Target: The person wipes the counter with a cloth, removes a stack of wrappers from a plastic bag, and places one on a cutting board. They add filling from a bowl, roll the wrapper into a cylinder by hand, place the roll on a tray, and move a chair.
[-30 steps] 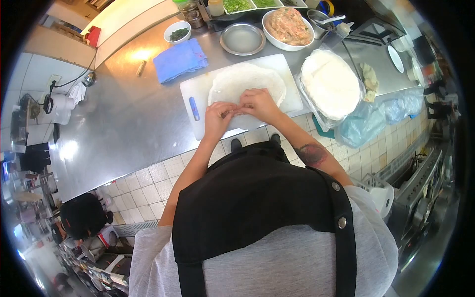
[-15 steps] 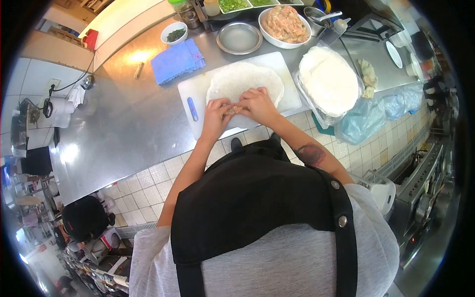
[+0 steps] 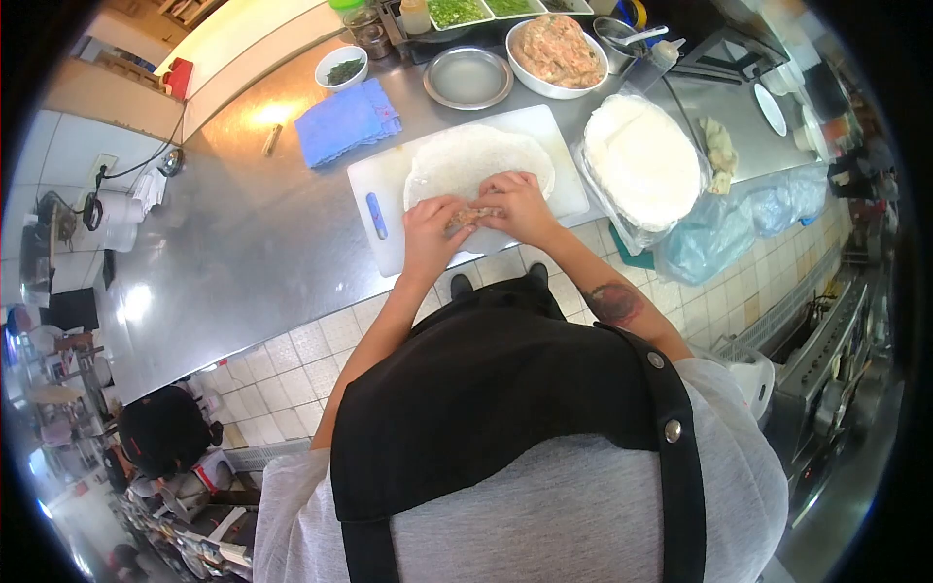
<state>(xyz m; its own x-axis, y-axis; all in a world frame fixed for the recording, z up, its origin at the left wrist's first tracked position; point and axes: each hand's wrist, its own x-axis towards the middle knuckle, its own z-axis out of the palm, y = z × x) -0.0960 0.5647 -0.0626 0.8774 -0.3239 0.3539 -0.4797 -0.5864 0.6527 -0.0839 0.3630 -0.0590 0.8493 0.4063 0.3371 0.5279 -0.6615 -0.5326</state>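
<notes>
A round, pale, thin sheet of wrapper (image 3: 473,155) lies on the white cutting board (image 3: 373,175), which has a blue oval mark at its left end. Near the wrapper's close edge sits a small strip of pinkish meat filling (image 3: 461,222). My left hand (image 3: 432,228) has its fingers curled on the left part of that filling. From the right, my right hand (image 3: 518,210) presses its bent fingers and thumb against the other end. Both hands touch the wrapper, and the fingers partly cover the filling.
Behind the board are a folded blue cloth (image 3: 346,122), a round metal dish (image 3: 468,78) and a white bowl heaped with meat filling (image 3: 556,53). A stack of white wrappers (image 3: 643,160) in plastic stands to the right, beside a bluish plastic bag (image 3: 743,228). A small herb bowl (image 3: 341,68) sits at back left.
More of the filling shows between my hands, spread into a longer strip. My fingers have shifted slightly along it. The wrapper and board stay in place.
</notes>
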